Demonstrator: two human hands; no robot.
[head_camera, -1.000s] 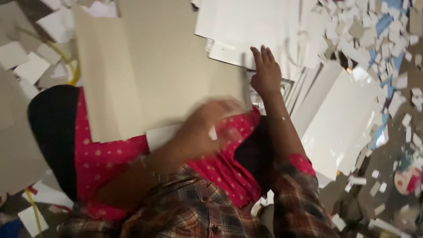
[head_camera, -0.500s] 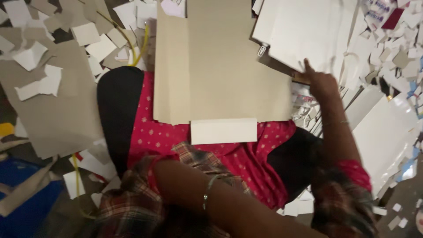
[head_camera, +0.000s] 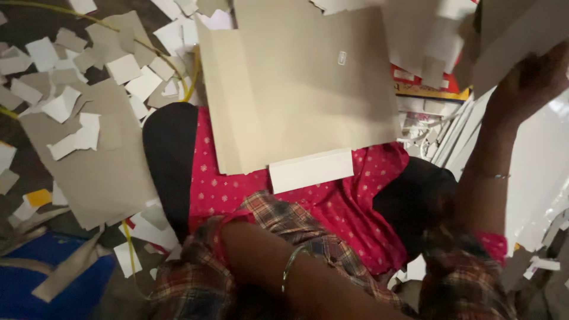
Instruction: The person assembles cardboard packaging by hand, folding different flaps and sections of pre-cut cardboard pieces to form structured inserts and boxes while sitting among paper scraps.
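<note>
My right hand (head_camera: 529, 78) is raised at the upper right, its fingers closed on the lower edge of a grey-beige cardboard sheet (head_camera: 521, 26) held up close to the camera. Only my left forearm shows; it wears a thin bangle (head_camera: 290, 266), lies across the bottom of the view, and the hand itself is out of frame. A stack of large beige cardboard sheets (head_camera: 296, 89) rests on my lap over pink dotted cloth (head_camera: 332, 207). A white rectangular strip (head_camera: 311, 170) lies at the stack's near edge.
Torn white and grey paper scraps (head_camera: 77, 71) litter the floor at left around a large grey sheet (head_camera: 89, 160). A yellow cord (head_camera: 192, 74) runs under them. A blue object (head_camera: 35, 290) sits bottom left. White boards (head_camera: 533, 178) lean at right, with a red and yellow box (head_camera: 424, 86) behind.
My right hand has lifted from the sheets at the far right and now holds a cardboard sheet up high. My left arm has dropped lower and its hand has left the view.
</note>
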